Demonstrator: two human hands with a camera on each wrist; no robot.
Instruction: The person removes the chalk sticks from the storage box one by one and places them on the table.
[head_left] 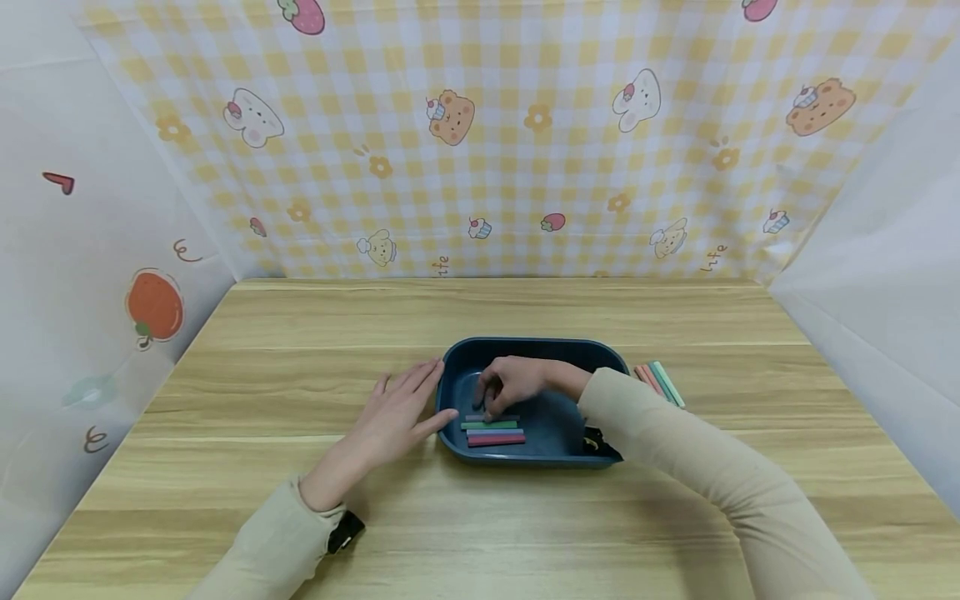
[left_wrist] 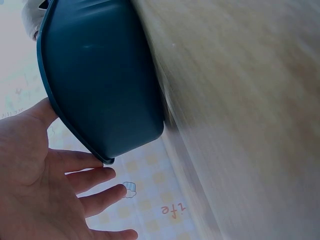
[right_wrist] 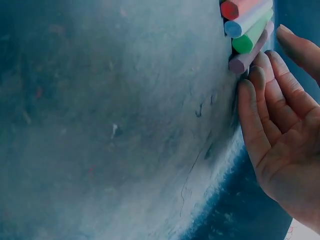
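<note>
A dark blue plastic tub (head_left: 555,433) stands on the wooden table. Inside it, red chalk (head_left: 497,440), blue chalk (right_wrist: 233,28), green chalk (right_wrist: 243,44) and purple chalk (right_wrist: 241,63) lie side by side. My right hand (head_left: 517,379) reaches into the tub, its fingertips at the purple stick, the farthest from me in the row. In the right wrist view its fingers are fairly straight, with the thumb apart from the chalk. My left hand (head_left: 397,417) rests against the tub's left end with fingers spread, thumb and index finger touching the rim.
Several pastel chalk sticks (head_left: 660,383) lie on the table right of the tub, partly behind my right sleeve (head_left: 675,433). A checkered cloth (head_left: 525,167) hangs behind the wooden table (head_left: 300,333), with white sheets at both sides.
</note>
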